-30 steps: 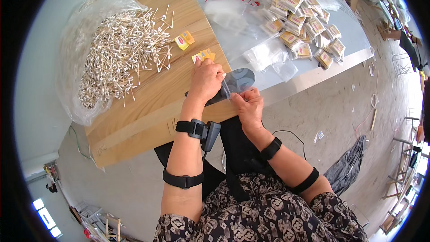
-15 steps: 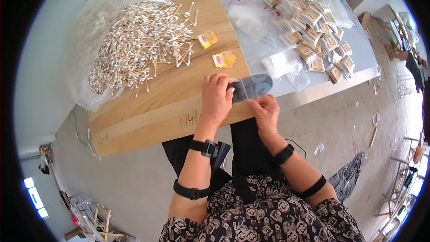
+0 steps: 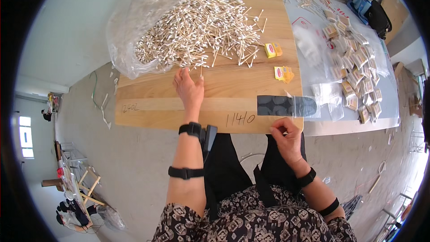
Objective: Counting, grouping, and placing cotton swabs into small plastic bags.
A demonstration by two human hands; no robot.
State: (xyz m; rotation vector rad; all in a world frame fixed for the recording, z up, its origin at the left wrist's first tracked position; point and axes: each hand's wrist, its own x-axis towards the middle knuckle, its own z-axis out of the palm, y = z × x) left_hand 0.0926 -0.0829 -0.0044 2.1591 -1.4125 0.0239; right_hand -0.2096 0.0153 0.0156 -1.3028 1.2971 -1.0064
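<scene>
My left hand (image 3: pixel 189 90) reaches to the near edge of a large heap of cotton swabs (image 3: pixel 204 27), its thumb apart from its fingers. One swab stands out by the thumb, and no grasp on it shows. Close to the table's front edge, my right hand (image 3: pixel 287 140) is closed in a pinch; what it holds, if anything, cannot be made out. Just beyond that hand lies a dark strip with round grey shapes (image 3: pixel 274 105). A clear plastic bag (image 3: pixel 309 107) covers the strip's right end. Two small stacks of yellow cards, the far stack (image 3: pixel 273 50) and the near stack (image 3: pixel 283 74), lie beyond it.
A clear plastic sack (image 3: pixel 123 40) surrounds the swab heap's left side on the wooden table (image 3: pixel 170 115). On the grey surface at right are many small filled packets (image 3: pixel 358 65) and loose clear bags (image 3: pixel 326 96). A blue and black bag (image 3: pixel 374 11) sits at the far right.
My left hand has left the dark strip and moved left to the swabs. The right hand has drawn off the strip toward the table edge. The whole view has shifted.
</scene>
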